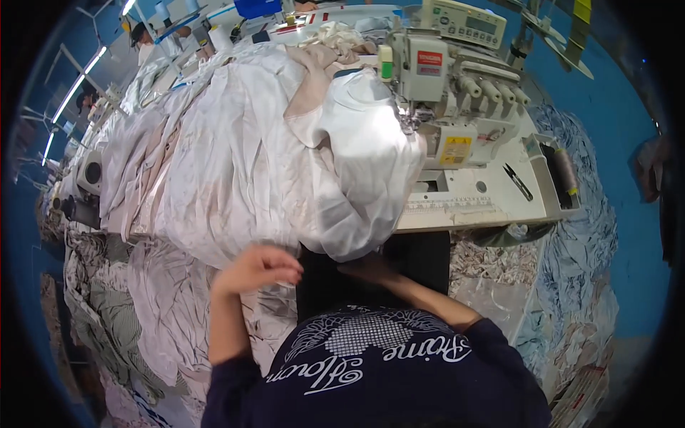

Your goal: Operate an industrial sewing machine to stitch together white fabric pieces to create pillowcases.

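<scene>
A white garment (364,164) is draped over the front edge of the sewing table, its upper part lying by the needle area of an overlock sewing machine (435,93). My left hand (258,269) hovers just below the hanging cloth, left of the garment, with fingers loosely bent and apart and nothing visible in them. Under the garment's lowest fold is my right hand (367,269), in shadow. Its fingers are too dark to make out, so I cannot see whether they grip the hem.
A large heap of white garments (228,143) covers the table's left side. Thread snips (518,182) lie on the table (435,214) at the right, beside a small box with a thread cone (561,171). Bluish cloth (581,235) hangs at the far right. People work at the back left.
</scene>
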Demonstrator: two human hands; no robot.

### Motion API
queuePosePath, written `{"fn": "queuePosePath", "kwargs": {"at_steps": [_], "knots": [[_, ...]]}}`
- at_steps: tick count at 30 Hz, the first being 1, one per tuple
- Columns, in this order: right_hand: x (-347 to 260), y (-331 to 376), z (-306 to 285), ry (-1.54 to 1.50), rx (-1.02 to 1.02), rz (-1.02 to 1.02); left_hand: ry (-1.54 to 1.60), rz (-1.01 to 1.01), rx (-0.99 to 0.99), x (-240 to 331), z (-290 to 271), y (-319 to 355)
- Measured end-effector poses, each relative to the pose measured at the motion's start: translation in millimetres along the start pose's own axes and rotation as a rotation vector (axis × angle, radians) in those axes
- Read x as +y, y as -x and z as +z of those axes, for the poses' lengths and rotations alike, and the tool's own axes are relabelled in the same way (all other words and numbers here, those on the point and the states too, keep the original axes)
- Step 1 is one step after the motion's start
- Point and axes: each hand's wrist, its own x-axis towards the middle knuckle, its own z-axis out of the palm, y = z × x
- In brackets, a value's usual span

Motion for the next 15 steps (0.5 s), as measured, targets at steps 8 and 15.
{"fn": "queuePosePath", "kwargs": {"at_steps": [8, 15], "knots": [[8, -13, 7, -0.088, 0.510, -0.112, -0.467, -0.037, 0.600, -180, 108, -17], [16, -26, 12, 0.234, 0.232, -0.528, -0.666, 0.329, 0.774, -154, 109, -53]]}}
